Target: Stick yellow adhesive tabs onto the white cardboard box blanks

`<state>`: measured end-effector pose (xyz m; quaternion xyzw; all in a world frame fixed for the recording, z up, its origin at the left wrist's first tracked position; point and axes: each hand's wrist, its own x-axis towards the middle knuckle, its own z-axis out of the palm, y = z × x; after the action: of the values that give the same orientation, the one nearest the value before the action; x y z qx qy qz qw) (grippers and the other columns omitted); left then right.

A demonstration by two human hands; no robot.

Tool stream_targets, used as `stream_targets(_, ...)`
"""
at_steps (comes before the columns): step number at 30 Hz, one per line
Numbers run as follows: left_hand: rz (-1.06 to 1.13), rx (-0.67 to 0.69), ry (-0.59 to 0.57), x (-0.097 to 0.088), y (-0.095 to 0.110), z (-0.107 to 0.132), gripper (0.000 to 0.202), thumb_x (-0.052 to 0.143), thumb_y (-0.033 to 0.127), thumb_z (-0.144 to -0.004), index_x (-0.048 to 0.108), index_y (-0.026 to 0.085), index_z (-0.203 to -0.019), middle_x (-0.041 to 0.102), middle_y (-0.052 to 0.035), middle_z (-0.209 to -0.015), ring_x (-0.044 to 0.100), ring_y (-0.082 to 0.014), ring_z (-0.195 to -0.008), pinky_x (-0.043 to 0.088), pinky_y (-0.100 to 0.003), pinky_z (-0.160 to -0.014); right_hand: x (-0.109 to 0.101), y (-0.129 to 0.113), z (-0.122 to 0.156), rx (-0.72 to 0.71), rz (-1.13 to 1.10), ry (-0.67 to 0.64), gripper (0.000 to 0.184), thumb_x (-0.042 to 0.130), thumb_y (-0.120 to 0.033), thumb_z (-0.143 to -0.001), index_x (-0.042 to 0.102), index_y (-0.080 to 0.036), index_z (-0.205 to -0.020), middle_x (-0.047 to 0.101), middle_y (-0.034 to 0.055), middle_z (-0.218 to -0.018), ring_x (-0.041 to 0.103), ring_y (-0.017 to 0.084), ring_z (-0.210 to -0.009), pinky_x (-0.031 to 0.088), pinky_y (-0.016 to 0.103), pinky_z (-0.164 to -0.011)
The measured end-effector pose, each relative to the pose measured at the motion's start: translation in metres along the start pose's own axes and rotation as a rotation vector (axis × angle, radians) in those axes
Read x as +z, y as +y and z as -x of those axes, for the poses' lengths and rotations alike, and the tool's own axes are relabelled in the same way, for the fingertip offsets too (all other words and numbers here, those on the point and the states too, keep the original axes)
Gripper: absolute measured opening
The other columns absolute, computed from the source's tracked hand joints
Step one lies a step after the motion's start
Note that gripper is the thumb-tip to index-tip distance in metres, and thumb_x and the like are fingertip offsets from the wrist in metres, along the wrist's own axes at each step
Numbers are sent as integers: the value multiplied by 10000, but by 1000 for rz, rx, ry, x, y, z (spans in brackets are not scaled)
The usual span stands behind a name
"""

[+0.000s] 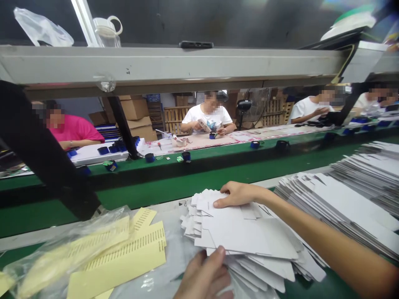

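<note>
A loose, uneven stack of flat white folded cartons [246, 230] lies on the bench in front of me. My right hand [238, 194] reaches across it and grips the far edge, the thumb on the top carton and the fingers curled over the side. At the near edge, my left hand [207, 274] holds the stack with its thumb against the upper cartons. Its other fingers are bent and partly hidden below. Left of the stack are yellow printed label sheets [124, 253], some of them inside a clear plastic bag [62, 249].
More flat cartons [339, 203] are piled at the right. Behind the bench runs a green conveyor belt [162, 182] carrying small blue round parts [186, 156]. A black slanted post [46, 153] stands at the left, under a shelf beam [156, 64]. Several people sit across the belt.
</note>
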<state>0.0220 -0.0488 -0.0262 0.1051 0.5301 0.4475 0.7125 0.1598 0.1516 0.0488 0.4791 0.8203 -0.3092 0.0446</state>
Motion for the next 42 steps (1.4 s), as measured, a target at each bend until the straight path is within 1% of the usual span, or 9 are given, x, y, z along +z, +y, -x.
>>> stream_targets(3, -15, 2, 19, 7, 9, -9, 1142, 855, 608, -483, 311, 165, -1384, 529, -275, -1322, 616, -374, -1137, 467, -428, -942, -1, -9, 2, 46, 29, -52, 1015, 618, -867, -515, 639, -135, -1217, 640, 159, -1269, 577, 392, -1171, 475, 411, -940)
stream_targets(9, -45, 67, 74, 12, 0, -9, 1007, 828, 486, -586, 267, 270, -1394, 474, -148, -1432, 608, -345, -1125, 392, -473, -988, 2, -17, 9, 98, 48, -80, 1172, 614, -893, -479, 552, -80, -1322, 540, 224, -1373, 521, 424, -1232, 432, 471, -996)
stream_targets(15, -54, 71, 60, 15, 3, -7, 893, 786, 523, -616, 324, 277, -1341, 432, -137, -1460, 554, -369, -1182, 389, -499, -973, 5, -9, 7, 107, -47, -82, 1297, 636, -877, -492, 368, -60, -1462, 373, 213, -1515, 372, 394, -1373, 304, 459, -1130)
stream_targets(19, -51, 148, 53, 13, 6, -9, 853, 784, 422, -627, 357, 304, -1357, 513, -101, -1406, 508, -343, -1256, 315, -532, -1048, 12, -5, 8, 118, -162, -62, 1339, 667, -847, -508, 250, -59, -1507, 258, 201, -1569, 267, 369, -1432, 252, 441, -1167)
stream_targets(21, -41, 194, 64, 11, 7, -12, 835, 784, 379, -626, 394, 299, -1359, 554, -92, -1370, 503, -337, -1269, 330, -511, -1055, 18, -6, 12, 122, -231, -46, 1291, 683, -823, -523, 266, -97, -1506, 293, 186, -1560, 285, 366, -1426, 277, 449, -1159)
stream_targets(25, -48, 368, 98, 6, 7, -18, 802, 799, 343, -612, 487, 237, -1343, 617, -98, -1297, 525, -332, -1255, 386, -409, -1055, 30, -11, 24, 74, -393, -58, 1046, 690, -762, -604, 428, -157, -1416, 504, 144, -1443, 476, 320, -1323, 426, 386, -1073)
stream_targets(30, -104, 441, 124, 6, 10, -15, 977, 813, 288, -579, 375, 153, -1442, 618, -118, -1303, 538, -307, -1250, 399, -338, -1056, 35, -8, 33, 17, -590, -122, 846, 667, -678, -719, 463, -161, -1358, 626, 115, -1320, 626, 266, -1166, 528, 345, -962)
stream_targets(36, -83, 460, 66, 14, 12, 7, 972, 763, 238, -566, 368, 127, -1448, 676, -90, -1222, 565, -316, -1209, 422, -344, -1022, 29, 1, 40, 10, -716, -177, 988, 802, -520, -658, 311, -197, -1453, 643, 100, -1299, 656, 271, -1118, 553, 366, -927)
stream_targets(42, -102, 547, 29, 17, 25, 10, 849, 713, 208, -578, 458, 119, -1383, 716, -87, -1138, 621, -310, -1122, 469, -335, -936, 32, -1, 48, -14, -807, -152, 984, 777, -531, -679, 280, -198, -1461, 588, 117, -1366, 646, 254, -1136, 528, 341, -965)
